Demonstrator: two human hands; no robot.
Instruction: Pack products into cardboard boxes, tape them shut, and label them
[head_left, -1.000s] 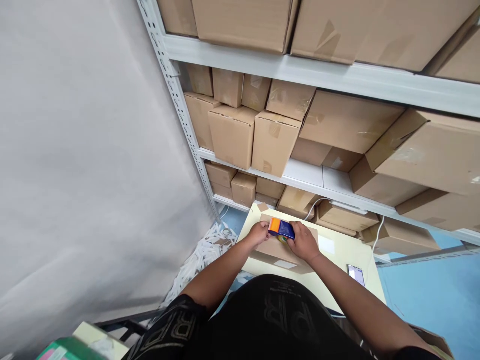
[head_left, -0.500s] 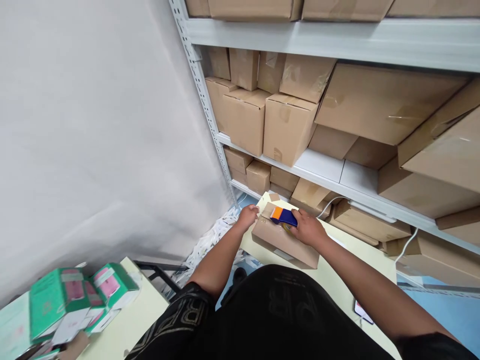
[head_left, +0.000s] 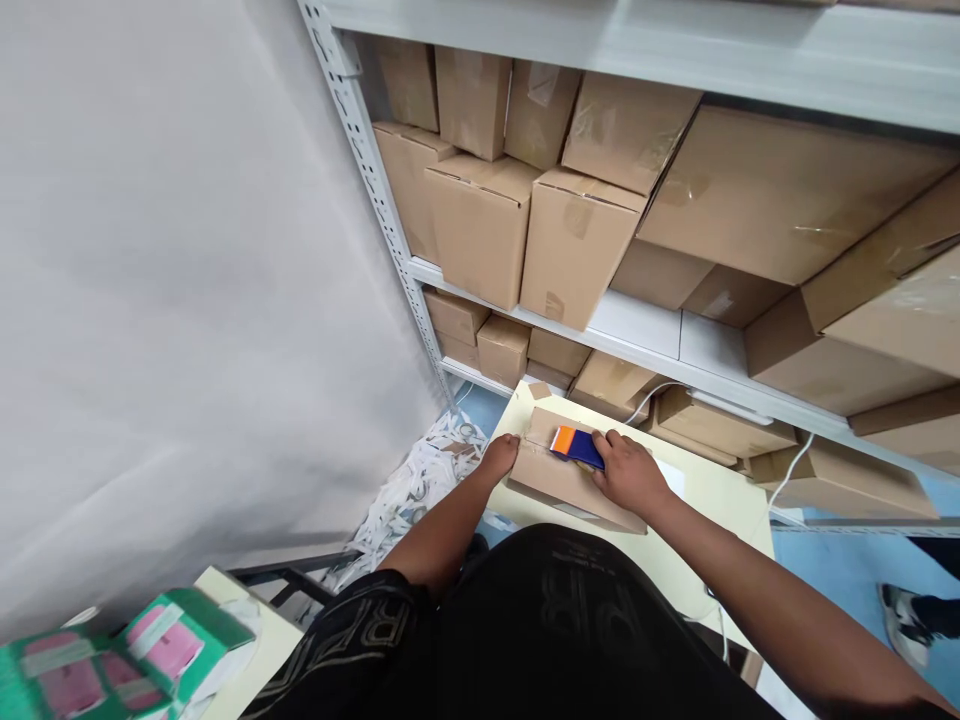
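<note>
A flat brown cardboard box [head_left: 559, 480] lies on a pale yellow table [head_left: 697, 500] in front of me. My right hand [head_left: 630, 473] is closed around a blue and orange tape dispenser [head_left: 576, 445] pressed on the box's top. My left hand [head_left: 501, 457] rests against the box's left end, fingers curled on its edge.
Grey metal shelving [head_left: 645, 345] packed with brown cartons [head_left: 480, 225] rises behind the table. A white wall [head_left: 187, 300] stands at left. Shredded white paper [head_left: 420, 490] litters the blue floor. Green and pink boxes [head_left: 150, 650] sit at lower left. Another person's shoe [head_left: 900, 615] shows at right.
The tape dispenser has slid slightly right along the box under my right hand. My view swung about, with the green and pink boxes shifting at lower left and a shoe appearing at right.
</note>
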